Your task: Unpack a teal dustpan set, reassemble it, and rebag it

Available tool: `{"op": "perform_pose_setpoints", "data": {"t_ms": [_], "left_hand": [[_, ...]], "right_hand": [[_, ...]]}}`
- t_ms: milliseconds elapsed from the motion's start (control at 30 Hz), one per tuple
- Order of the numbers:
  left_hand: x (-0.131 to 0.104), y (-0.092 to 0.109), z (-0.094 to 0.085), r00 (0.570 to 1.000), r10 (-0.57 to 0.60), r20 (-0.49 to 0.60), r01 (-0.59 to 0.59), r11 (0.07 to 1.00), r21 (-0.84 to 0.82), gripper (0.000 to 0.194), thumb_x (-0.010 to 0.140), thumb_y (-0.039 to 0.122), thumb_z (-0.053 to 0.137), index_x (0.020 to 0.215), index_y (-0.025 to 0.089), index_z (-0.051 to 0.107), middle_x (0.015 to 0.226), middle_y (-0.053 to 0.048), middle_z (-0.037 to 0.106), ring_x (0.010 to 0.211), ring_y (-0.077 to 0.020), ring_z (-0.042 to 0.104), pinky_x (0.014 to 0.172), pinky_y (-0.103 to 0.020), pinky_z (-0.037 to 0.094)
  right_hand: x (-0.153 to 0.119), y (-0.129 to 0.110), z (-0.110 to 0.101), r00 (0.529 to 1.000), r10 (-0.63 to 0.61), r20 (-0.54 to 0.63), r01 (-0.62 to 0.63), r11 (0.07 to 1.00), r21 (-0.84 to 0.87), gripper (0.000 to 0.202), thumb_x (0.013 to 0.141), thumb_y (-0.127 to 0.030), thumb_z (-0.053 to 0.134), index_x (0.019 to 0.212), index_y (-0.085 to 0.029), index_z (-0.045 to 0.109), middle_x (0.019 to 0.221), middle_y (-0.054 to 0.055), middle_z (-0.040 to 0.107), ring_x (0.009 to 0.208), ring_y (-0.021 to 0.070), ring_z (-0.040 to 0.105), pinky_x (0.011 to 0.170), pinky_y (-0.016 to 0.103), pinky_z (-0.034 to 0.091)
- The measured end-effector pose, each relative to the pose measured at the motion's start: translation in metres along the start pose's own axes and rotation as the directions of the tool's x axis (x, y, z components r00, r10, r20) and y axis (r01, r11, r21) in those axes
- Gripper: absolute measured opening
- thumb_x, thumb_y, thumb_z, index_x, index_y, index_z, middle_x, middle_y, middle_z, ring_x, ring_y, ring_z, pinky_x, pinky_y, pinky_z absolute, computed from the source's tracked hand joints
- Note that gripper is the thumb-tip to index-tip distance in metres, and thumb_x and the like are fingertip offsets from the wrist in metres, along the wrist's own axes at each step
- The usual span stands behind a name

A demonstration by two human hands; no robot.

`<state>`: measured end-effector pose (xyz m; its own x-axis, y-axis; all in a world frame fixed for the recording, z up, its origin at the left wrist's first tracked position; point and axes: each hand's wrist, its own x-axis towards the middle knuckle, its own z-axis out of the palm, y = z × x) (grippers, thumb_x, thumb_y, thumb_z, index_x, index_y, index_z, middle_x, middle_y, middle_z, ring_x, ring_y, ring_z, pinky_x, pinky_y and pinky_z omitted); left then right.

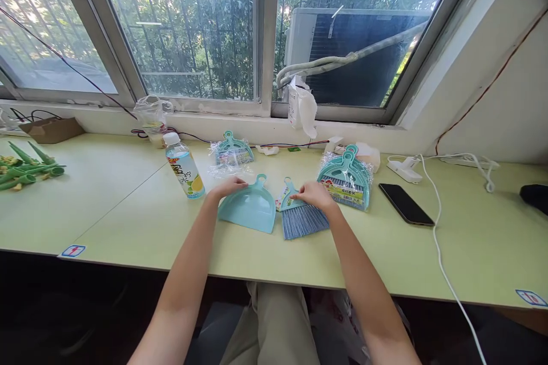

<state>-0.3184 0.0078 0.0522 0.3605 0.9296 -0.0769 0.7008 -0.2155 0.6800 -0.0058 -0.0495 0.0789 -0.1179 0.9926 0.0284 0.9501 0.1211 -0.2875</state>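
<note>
Two hands work side by side at the middle of the tabletop, a little back from its near edge. Our left hand lies flat on the upper rim of the teal dustpan, fingers loosely spread and touching it rather than gripping. Our right hand rests on the handle end of the small brush, fingers curled lightly over the teal head; we cannot tell whether they actually pinch it. Dustpan and brush lie just beside each other, apart, the brush's grey-blue bristles pointing toward the near edge.

Behind the brush, toward the far edge, sits a stack of wrapped sets in clear plastic, and another wrapped set lies further left beside a drink bottle. A black phone lies to the right, with a white cable running past it to the near edge.

We judge that the step in hand is handling one unwrapped set, with both pieces laid out separately. The next move would call for a firmer hold on each piece, since neither is properly grasped now, and for care that the bristles do not catch on the dustpan's edge.
</note>
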Motion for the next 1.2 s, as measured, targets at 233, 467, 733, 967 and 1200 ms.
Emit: {"op": "perform_pose_setpoints", "data": {"t_ms": [233, 467, 733, 967, 1200], "left_hand": [[0.01, -0.008, 0.005, 0.987, 0.013, -0.161, -0.004, 0.999, 0.054, 0.047, 0.076, 0.06, 0.049, 0.081, 0.018, 0.071, 0.088, -0.007, 0.07, 0.084, -0.0222, 0.06, 0.067, -0.027, 0.042], [0.011, -0.008, 0.008, 0.979, 0.047, -0.197, -0.021, 0.991, 0.136, 0.034, 0.071, 0.052, 0.062, 0.078, 0.02, 0.071, 0.083, -0.005, 0.07, 0.075, -0.019, 0.059, 0.064, -0.027, 0.041], [0.008, -0.004, 0.005, 0.974, 0.068, -0.215, -0.027, 0.982, 0.188, 0.027, 0.071, 0.045, 0.062, 0.073, 0.019, 0.07, 0.077, -0.005, 0.069, 0.072, -0.0185, 0.059, 0.063, -0.027, 0.041], [-0.002, -0.014, -0.015, 0.933, -0.024, -0.358, 0.097, 0.977, 0.188, 0.028, 0.071, 0.046, 0.06, 0.074, 0.02, 0.071, 0.078, -0.004, 0.069, 0.074, -0.0191, 0.059, 0.062, -0.027, 0.039], [-0.003, 0.002, -0.014, 0.895, 0.016, -0.446, 0.05, 0.99, 0.136, 0.03, 0.073, 0.048, 0.059, 0.072, 0.02, 0.069, 0.079, -0.004, 0.07, 0.075, -0.0184, 0.058, 0.063, -0.027, 0.038]], "right_hand": [[0.003, -0.001, 0.011, 0.998, 0.05, 0.046, -0.042, 0.986, -0.159, 0.05, 0.076, -0.063, 0.058, 0.074, -0.015, 0.074, 0.082, 0.015, 0.071, 0.081, 0.0233, 0.065, 0.066, 0.027, 0.04], [0.003, -0.001, 0.012, 0.996, 0.089, 0.015, -0.085, 0.979, -0.185, 0.05, 0.076, -0.062, 0.059, 0.082, -0.015, 0.075, 0.089, 0.018, 0.07, 0.089, 0.0278, 0.065, 0.072, 0.031, 0.043], [0.004, -0.007, 0.02, 0.993, 0.111, 0.033, -0.102, 0.973, -0.208, 0.034, 0.072, -0.042, 0.065, 0.09, -0.013, 0.071, 0.096, 0.019, 0.069, 0.093, 0.0281, 0.064, 0.072, 0.031, 0.044], [0.003, 0.009, 0.0, 0.998, 0.044, 0.051, -0.045, 0.999, 0.017, 0.033, 0.071, -0.044, 0.061, 0.057, -0.014, 0.065, 0.06, 0.007, 0.062, 0.061, 0.0168, 0.057, 0.055, 0.025, 0.035], [-0.002, 0.009, -0.014, 1.0, -0.02, -0.021, 0.027, 0.923, 0.384, 0.04, 0.068, -0.054, 0.06, 0.066, -0.015, 0.068, 0.057, 0.001, 0.06, 0.056, 0.0119, 0.051, 0.051, 0.023, 0.032]]}}
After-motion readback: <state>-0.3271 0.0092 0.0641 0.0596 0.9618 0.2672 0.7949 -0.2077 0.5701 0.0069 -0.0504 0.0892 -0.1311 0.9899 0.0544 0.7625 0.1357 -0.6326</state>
